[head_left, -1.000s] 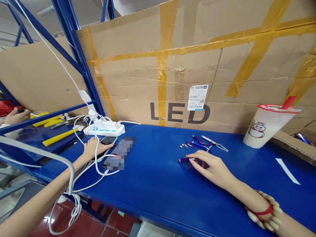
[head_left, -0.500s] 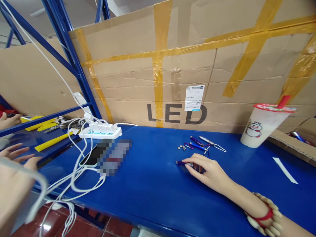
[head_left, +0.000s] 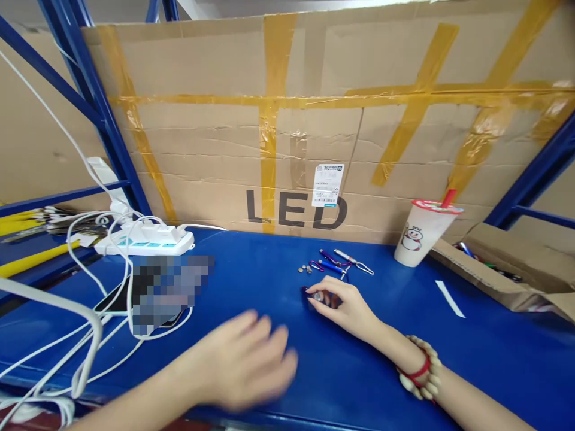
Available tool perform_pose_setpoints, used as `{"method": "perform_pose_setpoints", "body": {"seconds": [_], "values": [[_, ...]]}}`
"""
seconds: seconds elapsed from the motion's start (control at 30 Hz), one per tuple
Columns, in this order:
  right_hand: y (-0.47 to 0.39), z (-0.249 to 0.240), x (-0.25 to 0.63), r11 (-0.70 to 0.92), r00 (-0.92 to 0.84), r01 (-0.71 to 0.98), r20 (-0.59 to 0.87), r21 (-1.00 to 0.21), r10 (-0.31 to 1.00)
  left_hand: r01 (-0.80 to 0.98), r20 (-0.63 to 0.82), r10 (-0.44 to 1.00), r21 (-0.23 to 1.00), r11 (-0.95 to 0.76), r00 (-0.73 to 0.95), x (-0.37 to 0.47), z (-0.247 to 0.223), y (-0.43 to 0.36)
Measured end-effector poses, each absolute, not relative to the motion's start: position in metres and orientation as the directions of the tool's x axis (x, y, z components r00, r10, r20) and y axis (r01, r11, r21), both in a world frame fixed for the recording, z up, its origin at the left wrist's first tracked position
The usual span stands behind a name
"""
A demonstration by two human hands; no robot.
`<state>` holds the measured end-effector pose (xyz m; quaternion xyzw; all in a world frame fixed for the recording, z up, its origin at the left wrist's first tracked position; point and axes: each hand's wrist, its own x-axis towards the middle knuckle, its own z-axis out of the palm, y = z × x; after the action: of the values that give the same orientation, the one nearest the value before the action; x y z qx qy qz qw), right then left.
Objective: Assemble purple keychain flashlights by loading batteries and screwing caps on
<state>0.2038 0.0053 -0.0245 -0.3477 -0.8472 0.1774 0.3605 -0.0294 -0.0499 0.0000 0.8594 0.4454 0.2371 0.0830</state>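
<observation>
My right hand [head_left: 345,308] rests on the blue table, its thumb and fingertips closed around a small purple keychain flashlight [head_left: 305,292]. The fingers cover much of it. Over the table's front part hangs my left hand [head_left: 245,362], blurred, with its fingers apart and nothing seen in them. Just beyond my right hand lie a purple flashlight [head_left: 329,257], a blue flashlight [head_left: 332,267] and a silver one [head_left: 345,257] with a wire clip. Several button cells [head_left: 305,269] lie to their left.
White cables [head_left: 96,335] loop over the left side, near a power strip [head_left: 168,242] and phones [head_left: 110,304]. At right stand a drink cup [head_left: 415,236] with a red straw and an open cardboard box [head_left: 485,278]. A white strip [head_left: 450,299] lies nearby. Behind rises a large carton [head_left: 206,161].
My left hand has swung from the far left to the middle front. The view has turned right, bringing the cardboard box in. My right hand still holds the purple flashlight.
</observation>
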Motion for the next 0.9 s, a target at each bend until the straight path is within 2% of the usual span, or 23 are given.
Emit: {"method": "perform_pose_setpoints", "body": {"seconds": [0.1, 0.2, 0.37, 0.43, 0.5, 0.63, 0.8, 0.9], "values": [[0.002, -0.022, 0.200, 0.644, -0.432, 0.437, 0.481, -0.628, 0.763, 0.713, 0.286, 0.799, 0.362, -0.601, 0.529, -0.008, 0.014, -0.035], [-0.002, -0.021, 0.196, 0.617, -0.422, 0.391, 0.463, -0.683, 0.780, 0.700, 0.118, 0.780, 0.374, -0.608, 0.615, 0.008, 0.010, -0.012], [0.004, -0.024, 0.195, 0.567, -0.429, 0.410, 0.398, -0.715, 0.811, 0.656, 0.195, 0.723, 0.314, -0.686, 0.663, 0.010, -0.019, -0.002], [0.011, -0.026, 0.197, 0.576, -0.396, 0.479, 0.423, -0.662, 0.815, 0.649, 0.249, 0.707, 0.282, -0.707, 0.662, 0.007, -0.023, -0.003], [0.018, -0.028, 0.200, 0.610, -0.392, 0.570, 0.471, -0.550, 0.791, 0.644, 0.282, 0.693, 0.256, -0.721, 0.663, 0.005, -0.023, -0.005], [0.027, -0.034, 0.200, 0.669, -0.509, 0.642, 0.445, -0.374, 0.737, 0.648, 0.255, 0.697, 0.259, -0.717, 0.670, 0.005, -0.018, -0.006], [0.036, -0.035, 0.190, 0.692, -0.614, 0.668, 0.325, -0.272, 0.720, 0.664, 0.208, 0.726, 0.300, -0.685, 0.656, 0.004, -0.017, -0.007], [0.037, -0.033, 0.186, 0.678, -0.595, 0.694, 0.337, -0.242, 0.730, 0.664, 0.196, 0.727, 0.304, -0.683, 0.658, 0.004, -0.016, -0.008]]}}
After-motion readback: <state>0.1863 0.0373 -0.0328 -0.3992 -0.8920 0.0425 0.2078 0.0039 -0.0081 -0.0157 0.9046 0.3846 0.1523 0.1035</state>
